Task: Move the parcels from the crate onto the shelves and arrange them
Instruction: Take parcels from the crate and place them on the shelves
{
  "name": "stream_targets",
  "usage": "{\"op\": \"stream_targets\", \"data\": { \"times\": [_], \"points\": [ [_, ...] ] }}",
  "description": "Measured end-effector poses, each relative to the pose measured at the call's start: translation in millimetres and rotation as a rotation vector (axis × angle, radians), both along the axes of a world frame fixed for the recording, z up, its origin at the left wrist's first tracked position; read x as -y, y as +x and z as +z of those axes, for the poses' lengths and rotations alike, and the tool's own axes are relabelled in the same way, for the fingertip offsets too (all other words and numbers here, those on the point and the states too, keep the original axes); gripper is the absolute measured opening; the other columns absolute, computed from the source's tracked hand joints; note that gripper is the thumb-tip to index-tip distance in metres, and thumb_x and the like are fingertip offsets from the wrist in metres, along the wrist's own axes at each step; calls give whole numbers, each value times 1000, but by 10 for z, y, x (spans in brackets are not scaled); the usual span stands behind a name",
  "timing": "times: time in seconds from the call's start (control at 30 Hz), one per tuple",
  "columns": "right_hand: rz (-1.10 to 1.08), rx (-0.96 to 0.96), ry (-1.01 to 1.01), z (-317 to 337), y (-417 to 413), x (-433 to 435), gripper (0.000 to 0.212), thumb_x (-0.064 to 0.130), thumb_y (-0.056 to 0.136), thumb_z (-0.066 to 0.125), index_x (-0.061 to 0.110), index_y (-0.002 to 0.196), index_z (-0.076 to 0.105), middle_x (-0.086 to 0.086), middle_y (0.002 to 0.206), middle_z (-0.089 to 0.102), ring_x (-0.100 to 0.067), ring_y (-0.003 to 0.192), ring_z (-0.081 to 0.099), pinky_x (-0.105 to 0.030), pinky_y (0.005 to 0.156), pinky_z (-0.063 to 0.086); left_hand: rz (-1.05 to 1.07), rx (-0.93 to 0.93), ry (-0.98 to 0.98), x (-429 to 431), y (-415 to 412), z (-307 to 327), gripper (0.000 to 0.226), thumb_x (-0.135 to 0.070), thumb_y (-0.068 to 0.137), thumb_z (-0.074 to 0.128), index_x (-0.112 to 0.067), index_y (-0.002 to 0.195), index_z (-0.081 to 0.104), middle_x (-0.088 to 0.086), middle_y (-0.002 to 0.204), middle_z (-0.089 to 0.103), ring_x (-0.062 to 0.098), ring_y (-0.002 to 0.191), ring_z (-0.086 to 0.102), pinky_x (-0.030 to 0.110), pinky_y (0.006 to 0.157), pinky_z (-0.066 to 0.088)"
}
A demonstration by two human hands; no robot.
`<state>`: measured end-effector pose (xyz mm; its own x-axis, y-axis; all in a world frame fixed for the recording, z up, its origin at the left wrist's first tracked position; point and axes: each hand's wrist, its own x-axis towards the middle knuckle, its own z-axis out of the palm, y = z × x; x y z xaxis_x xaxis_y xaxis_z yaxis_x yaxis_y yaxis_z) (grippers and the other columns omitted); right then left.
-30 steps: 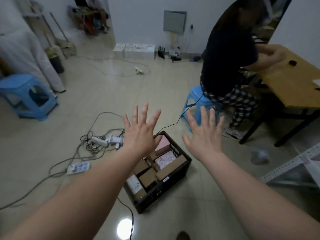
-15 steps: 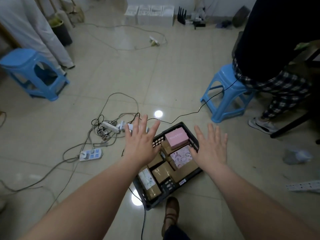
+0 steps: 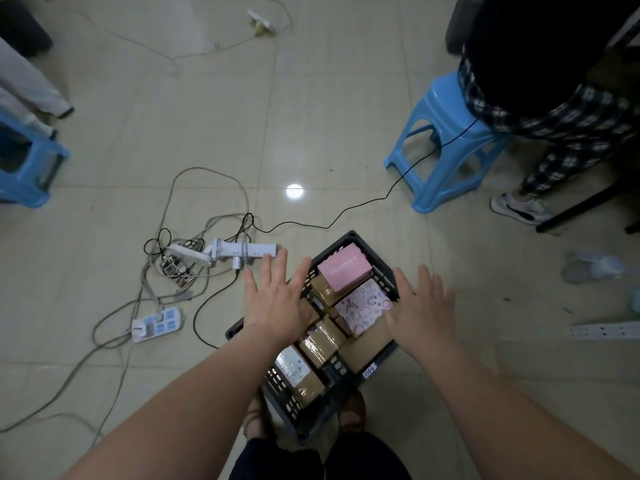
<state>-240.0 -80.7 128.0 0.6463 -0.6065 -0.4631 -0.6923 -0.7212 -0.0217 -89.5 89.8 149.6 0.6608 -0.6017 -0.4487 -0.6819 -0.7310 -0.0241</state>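
By my reading the task is at its very start. The black crate point(image 3: 351, 235) sits on the tiled floor point(image 3: 311, 116) at the person's feet and looks full, with every parcel I can see lying inside it. At the far end is a pink parcel point(image 3: 344, 271), with a patterned parcel point(image 3: 363, 306) just beside it. A brown taped parcel point(image 3: 320, 342) lies nearer the middle and a white-labelled parcel point(image 3: 292, 367) at the near end, with more brown boxes packed between them. The left grip point(image 3: 277, 303) hovers over the crate's left side, palm down, fingers straight and spread, holding nothing. The right grip point(image 3: 424, 306) is likewise flat-fingered and empty above the crate's right rim (whether either one touches the crate I cannot tell from this angle). No shelf shows in the view, so nothing can be counted as placed. A pale perforated rail point(image 3: 606, 330) on the floor at the right edge might belong to one, but that is a guess. Everything is therefore left to do: lifting the parcels out, carrying them to the shelves and arranging them there. A tangle of power strips point(image 3: 244, 251) lies left of the crate, and a blue stool point(image 3: 446, 133) stands beyond it beside a second person point(image 3: 571, 116).
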Motion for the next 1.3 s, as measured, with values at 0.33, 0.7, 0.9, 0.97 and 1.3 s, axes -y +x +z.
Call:
{"op": "stream_targets", "data": {
  "times": [0.33,0.7,0.9,0.97,1.3],
  "points": [
    [-331,-20,61,-515,318,-367,75,49,96,47,25,156,10,-15,160,9,-34,145,14,-51,117,20,-285,-96,23,194,643,-570,83,-55,95,44,-32,154,-10,11,162,-13,35,149,-13,55,118,-3],
    [-534,-2,159,-1762,563,-704,80,46,95,49,28,157,1,-15,159,8,-37,144,14,-54,117,20,-446,-127,52,518,918,-1817,89,-56,94,46,-22,155,-10,15,162,-7,34,150,-4,54,120,3],
    [-518,-28,111,-2458,458,-539,76,43,97,47,25,156,3,-15,160,7,-36,143,18,-52,118,15,-519,-88,-9,866,824,-2703,91,-57,93,48,-20,154,-8,18,160,0,36,148,5,54,119,10],
    [-502,-29,101,-2668,469,-492,76,44,98,45,24,156,1,-14,160,4,-36,143,17,-52,119,12,-534,-63,-10,969,814,-2988,91,-59,93,47,-20,153,-8,20,160,1,37,148,5,54,119,12],
    [-443,46,117,-3450,469,-330,81,44,97,49,24,157,-1,-16,163,-3,-36,148,6,-52,120,11,-528,42,108,1358,781,-3926,100,-67,89,46,-22,153,-16,30,153,-6,48,138,18,50,113,28]
  ]
}}
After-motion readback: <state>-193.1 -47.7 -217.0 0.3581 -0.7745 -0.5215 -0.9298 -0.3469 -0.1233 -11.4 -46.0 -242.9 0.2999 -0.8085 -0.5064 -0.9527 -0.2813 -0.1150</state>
